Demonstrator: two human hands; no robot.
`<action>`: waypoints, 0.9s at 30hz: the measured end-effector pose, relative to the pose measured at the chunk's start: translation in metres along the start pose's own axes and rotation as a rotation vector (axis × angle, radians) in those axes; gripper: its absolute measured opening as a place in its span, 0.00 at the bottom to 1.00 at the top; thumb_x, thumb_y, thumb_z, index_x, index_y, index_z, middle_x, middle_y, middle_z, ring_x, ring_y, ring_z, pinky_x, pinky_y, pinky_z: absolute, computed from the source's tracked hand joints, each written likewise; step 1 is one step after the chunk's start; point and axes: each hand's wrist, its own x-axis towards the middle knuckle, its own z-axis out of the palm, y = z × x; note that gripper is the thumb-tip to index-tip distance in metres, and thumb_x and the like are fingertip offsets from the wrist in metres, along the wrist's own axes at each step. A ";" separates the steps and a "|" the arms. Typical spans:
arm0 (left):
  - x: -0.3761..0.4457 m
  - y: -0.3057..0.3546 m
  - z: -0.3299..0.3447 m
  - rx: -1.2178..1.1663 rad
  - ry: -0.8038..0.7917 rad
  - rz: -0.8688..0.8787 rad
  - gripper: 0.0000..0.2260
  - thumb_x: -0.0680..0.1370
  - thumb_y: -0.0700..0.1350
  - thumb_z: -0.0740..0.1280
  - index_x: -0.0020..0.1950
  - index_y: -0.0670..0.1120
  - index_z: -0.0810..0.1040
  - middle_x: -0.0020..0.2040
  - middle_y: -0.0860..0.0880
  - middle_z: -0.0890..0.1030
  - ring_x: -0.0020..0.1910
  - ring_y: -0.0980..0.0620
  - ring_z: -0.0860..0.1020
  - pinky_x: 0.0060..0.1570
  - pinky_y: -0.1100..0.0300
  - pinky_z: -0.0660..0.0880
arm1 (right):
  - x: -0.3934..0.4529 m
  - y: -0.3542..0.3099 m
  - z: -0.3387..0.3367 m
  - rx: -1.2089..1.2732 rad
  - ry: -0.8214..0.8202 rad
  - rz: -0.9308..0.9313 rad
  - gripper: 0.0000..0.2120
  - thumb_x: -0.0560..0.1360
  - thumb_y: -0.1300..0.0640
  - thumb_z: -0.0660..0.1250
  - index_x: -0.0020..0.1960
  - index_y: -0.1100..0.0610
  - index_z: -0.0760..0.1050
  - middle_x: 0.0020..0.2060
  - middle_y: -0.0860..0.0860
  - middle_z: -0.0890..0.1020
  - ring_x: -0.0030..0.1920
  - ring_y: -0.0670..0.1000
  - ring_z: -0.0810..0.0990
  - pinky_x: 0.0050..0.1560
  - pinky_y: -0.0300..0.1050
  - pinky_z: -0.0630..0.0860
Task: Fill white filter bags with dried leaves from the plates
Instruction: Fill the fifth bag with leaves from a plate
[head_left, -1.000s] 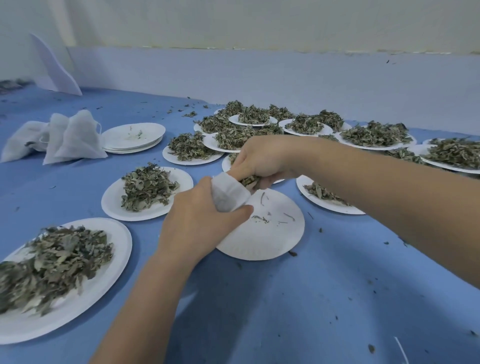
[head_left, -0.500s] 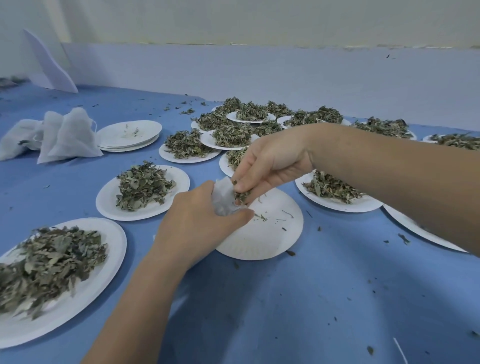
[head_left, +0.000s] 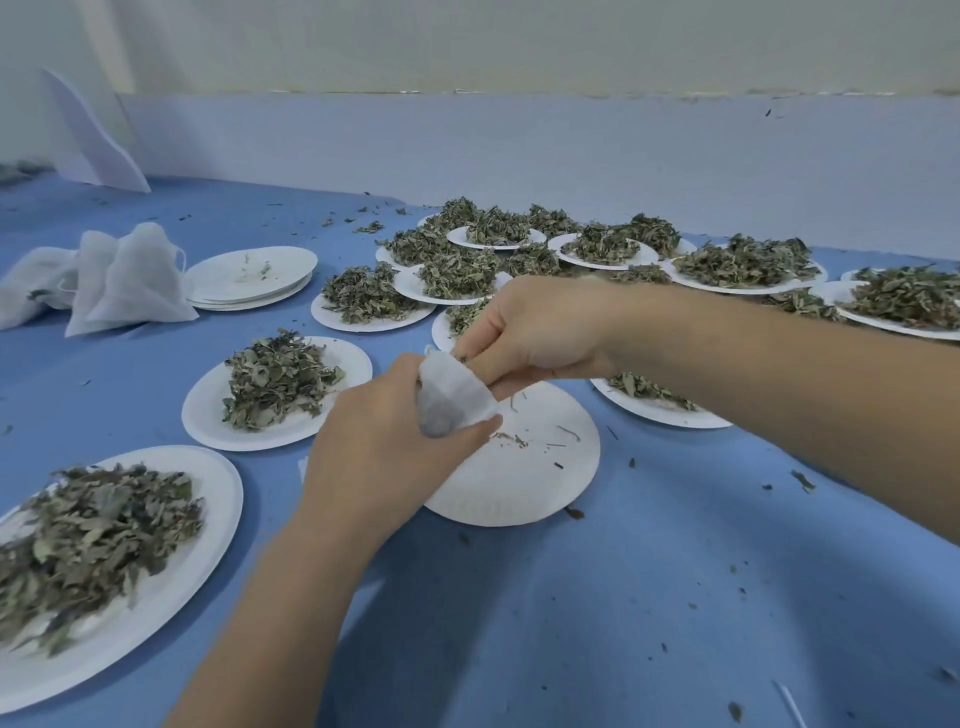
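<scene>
My left hand grips a white filter bag above a nearly bare paper plate; dark leaves show through the bag's lower part. My right hand comes from the right and pinches the bag's upper edge, with a few leaf bits at its fingertips. Plates heaped with dried leaves lie around: one near left, one left of the hands, several more behind.
Filled white bags lie at the far left beside a stack of used plates. More leaf plates run along the back right. Leaf crumbs dot the blue cloth. A wall rises behind.
My right hand has gone from dropping leaves into the bag to pinching its top edge. The bag now stands taller in my left hand, and the view has shifted slightly.
</scene>
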 end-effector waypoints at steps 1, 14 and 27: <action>0.000 0.001 0.002 0.018 0.013 0.012 0.21 0.60 0.63 0.69 0.43 0.51 0.72 0.34 0.56 0.76 0.37 0.52 0.74 0.29 0.59 0.66 | -0.002 0.000 0.005 -0.177 0.065 -0.058 0.07 0.68 0.62 0.73 0.46 0.60 0.83 0.37 0.55 0.85 0.35 0.46 0.80 0.38 0.42 0.81; 0.000 0.007 -0.009 -0.236 0.090 -0.104 0.18 0.57 0.61 0.74 0.39 0.53 0.77 0.33 0.56 0.78 0.32 0.68 0.73 0.26 0.77 0.65 | -0.024 -0.020 0.001 -0.295 -0.016 -0.263 0.07 0.71 0.60 0.70 0.48 0.56 0.83 0.36 0.48 0.84 0.34 0.40 0.80 0.35 0.25 0.72; 0.001 -0.007 -0.011 -0.112 0.020 0.047 0.32 0.54 0.57 0.76 0.52 0.62 0.63 0.40 0.66 0.76 0.42 0.78 0.69 0.34 0.80 0.66 | -0.013 -0.016 0.026 -0.479 0.317 -0.414 0.18 0.67 0.70 0.66 0.49 0.51 0.82 0.36 0.45 0.83 0.37 0.36 0.77 0.34 0.26 0.72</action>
